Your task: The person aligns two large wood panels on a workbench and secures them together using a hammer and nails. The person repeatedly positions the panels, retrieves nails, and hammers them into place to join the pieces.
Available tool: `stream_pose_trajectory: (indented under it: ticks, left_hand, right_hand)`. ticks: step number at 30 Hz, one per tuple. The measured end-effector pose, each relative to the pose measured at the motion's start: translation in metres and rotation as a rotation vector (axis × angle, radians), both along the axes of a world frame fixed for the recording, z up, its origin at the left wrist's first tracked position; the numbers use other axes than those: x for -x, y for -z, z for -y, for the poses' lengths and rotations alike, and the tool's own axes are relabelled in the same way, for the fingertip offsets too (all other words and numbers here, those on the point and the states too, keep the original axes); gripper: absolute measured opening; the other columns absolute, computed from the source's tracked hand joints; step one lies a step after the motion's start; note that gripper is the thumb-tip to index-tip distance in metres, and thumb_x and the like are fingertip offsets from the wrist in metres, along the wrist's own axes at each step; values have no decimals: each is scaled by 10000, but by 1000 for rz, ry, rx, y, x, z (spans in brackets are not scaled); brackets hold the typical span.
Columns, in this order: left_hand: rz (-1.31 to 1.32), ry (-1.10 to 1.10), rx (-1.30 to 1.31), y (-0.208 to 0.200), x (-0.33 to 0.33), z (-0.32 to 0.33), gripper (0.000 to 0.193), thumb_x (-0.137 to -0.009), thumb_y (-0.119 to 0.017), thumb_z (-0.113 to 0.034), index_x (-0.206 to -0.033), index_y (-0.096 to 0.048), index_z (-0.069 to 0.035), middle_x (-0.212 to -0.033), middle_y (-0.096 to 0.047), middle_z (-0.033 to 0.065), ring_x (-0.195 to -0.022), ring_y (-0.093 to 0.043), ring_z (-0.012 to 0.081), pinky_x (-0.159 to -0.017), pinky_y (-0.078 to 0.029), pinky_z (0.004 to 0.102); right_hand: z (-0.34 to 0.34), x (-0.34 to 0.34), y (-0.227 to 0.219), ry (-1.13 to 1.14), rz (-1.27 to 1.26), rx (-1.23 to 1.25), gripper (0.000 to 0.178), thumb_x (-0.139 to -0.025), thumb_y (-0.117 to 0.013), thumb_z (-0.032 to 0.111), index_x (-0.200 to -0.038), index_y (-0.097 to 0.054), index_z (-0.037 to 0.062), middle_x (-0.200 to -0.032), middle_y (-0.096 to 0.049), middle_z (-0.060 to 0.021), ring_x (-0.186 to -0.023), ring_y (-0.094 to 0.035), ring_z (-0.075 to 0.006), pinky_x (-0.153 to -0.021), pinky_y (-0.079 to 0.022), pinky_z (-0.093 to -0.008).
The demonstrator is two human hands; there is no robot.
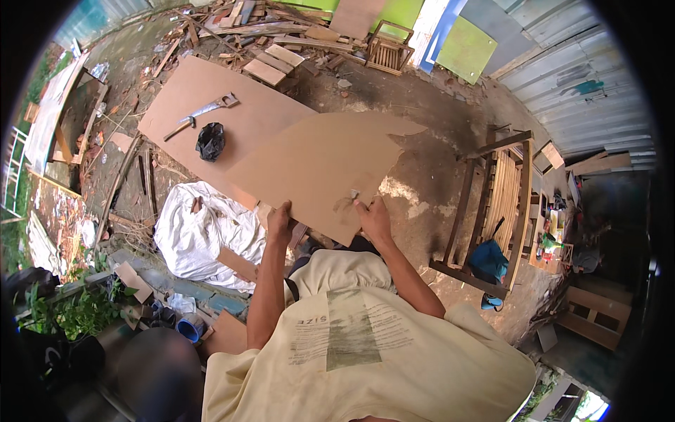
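Thin brown fibreboard sheet (320,155), ragged at its far right edge: held directly ahead of the body, long axis apparently running left to far right. Left hand (280,221): grip pinching the near edge. Right hand (376,220): grip pinching the right side, nearer the ragged edge. Beyond, on a larger rectangular pinkish-brown board (271,116): steel-bladed handsaw (211,107), hammer (181,128), crumpled black plastic bag (210,142). Surroundings: stained grey-brown floor (436,105), grey corrugated-metal wall (583,112).
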State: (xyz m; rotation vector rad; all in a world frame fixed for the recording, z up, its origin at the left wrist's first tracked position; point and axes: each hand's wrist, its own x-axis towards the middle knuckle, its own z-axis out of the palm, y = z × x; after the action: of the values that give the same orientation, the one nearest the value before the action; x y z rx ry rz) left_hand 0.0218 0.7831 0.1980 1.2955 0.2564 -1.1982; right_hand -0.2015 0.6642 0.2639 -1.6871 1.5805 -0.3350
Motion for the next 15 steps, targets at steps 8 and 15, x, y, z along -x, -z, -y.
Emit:
stream_pose_trajectory:
  ticks: [8,15]
  left_hand:
    - [190,-321,-172,30,-37,-89,391,-976,-557,-59,-1349,-494,40,-1188,-667,183,-1002,-703,281,-830,-592,376]
    - [234,-186,-171,38,-65,-287,541,-1014,-525,-27,-1538,-392,-15,-1388,-603,130,-1241,-603,237,-1046,-483,348]
  right_hand:
    - [7,20,-7,-130,22,-825,664,-987,-572,591,-1164,-622,-47,-849,-732,-144,-622,-707,-209,-513,-558,-335]
    - [116,49,117,300,67,-728,876,-957,-526,719,-1464,-492,5,-1329,-636,-224,-1150,-674,-317,-884,-595,-460]
